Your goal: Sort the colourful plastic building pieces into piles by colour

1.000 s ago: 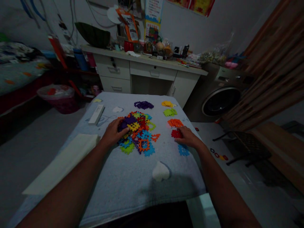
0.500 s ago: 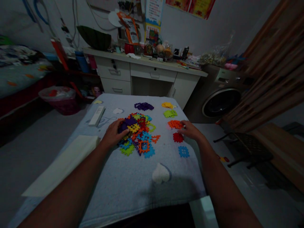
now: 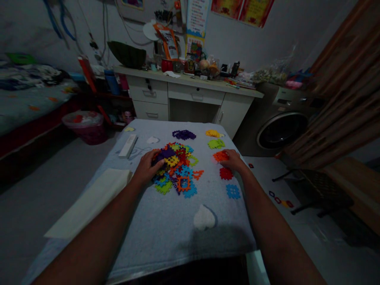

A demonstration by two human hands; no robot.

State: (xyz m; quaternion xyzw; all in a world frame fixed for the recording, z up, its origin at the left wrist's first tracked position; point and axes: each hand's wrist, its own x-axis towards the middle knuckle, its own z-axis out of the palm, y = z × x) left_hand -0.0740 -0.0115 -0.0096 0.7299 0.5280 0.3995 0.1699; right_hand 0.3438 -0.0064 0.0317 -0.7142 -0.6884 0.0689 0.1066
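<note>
A mixed heap of flat plastic interlocking building pieces [image 3: 181, 170], toothed along their edges, lies mid-table. My left hand [image 3: 147, 166] is at the heap's left side, its fingers curled round purple pieces [image 3: 166, 153], with the thumb near a yellow lattice piece [image 3: 171, 160]. On the right, my right hand [image 3: 233, 160] closes over the edge of a small orange pile [image 3: 220, 156], thumb below and fingers above; the fingertips are partly hidden. Red pieces [image 3: 226, 173] lie just under that hand, and a blue square piece [image 3: 233, 191] is nearer me.
Green pieces [image 3: 215, 143], yellow pieces [image 3: 212, 133] and purple pieces [image 3: 184, 135] form separate groups toward the far edge. A long white box [image 3: 128, 146] and a cream folded sheet [image 3: 92, 200] lie left on the cloth-covered table [image 3: 166, 229]. Behind stands a cluttered desk [image 3: 190, 79].
My right hand has moved slightly left, further over the orange pile, and its fingers have drawn in. My left hand stays at the heap. The whole view has shifted a little.
</note>
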